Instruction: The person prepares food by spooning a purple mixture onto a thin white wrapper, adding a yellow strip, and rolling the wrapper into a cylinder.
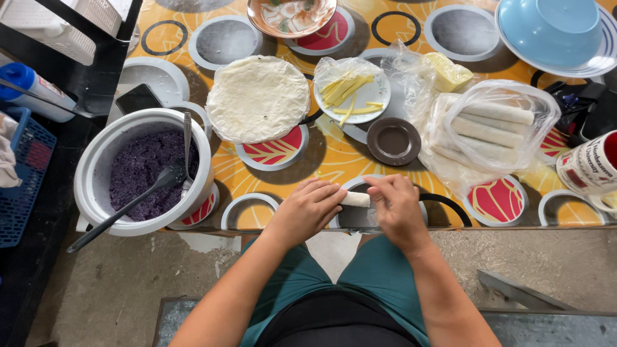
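Both hands meet at the near edge of the surface (334,157): left hand (307,209) curls shut over a pale roll (355,199), right hand (397,207) pinches its other end. Left sits a pot (96,160) (purple rice inside), then wrappers (257,97), cheese strips (347,90), bagged rolls (491,125).

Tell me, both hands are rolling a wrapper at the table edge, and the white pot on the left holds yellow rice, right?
Not quite. The head view shows both hands, left and right, on the roll, but the pot holds purple rice, not yellow.
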